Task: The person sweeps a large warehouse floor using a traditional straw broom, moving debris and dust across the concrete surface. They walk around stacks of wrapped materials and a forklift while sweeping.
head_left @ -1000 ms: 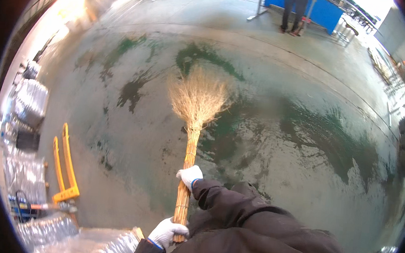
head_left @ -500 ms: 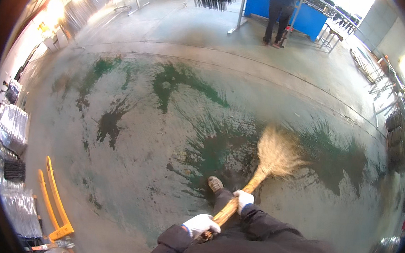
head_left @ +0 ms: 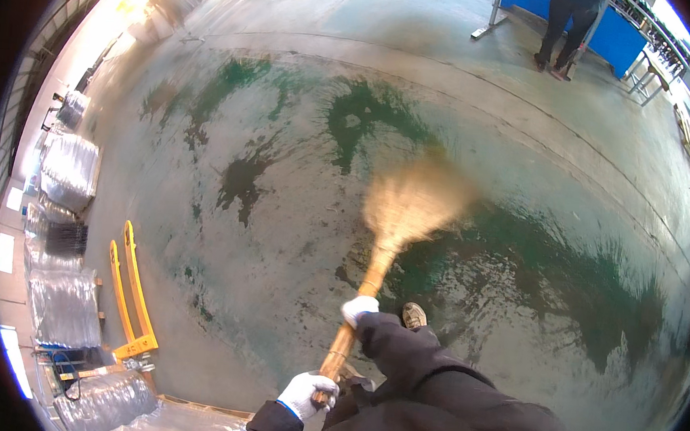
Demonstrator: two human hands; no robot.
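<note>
I hold a straw broom with both gloved hands. My left hand is wrapped round the end of its handle, close to my body. Further up the handle, just below where the bristles begin, my right hand is closed on it in a white glove. The fanned bristles are blurred by motion over the floor ahead of me. Dark green wet patches streak the grey floor around the broom. One of my shoes shows right of the handle.
A yellow pallet jack stands on the floor at the left. Beyond it, plastic-wrapped stacks line the left side. At the far right a person stands by a blue panel and a stool.
The broom has swung leftward, its bristles now further left and ahead of me. Both hands moved left with it, still gripping the handle. My view has turned, shifting the surroundings to the right.
</note>
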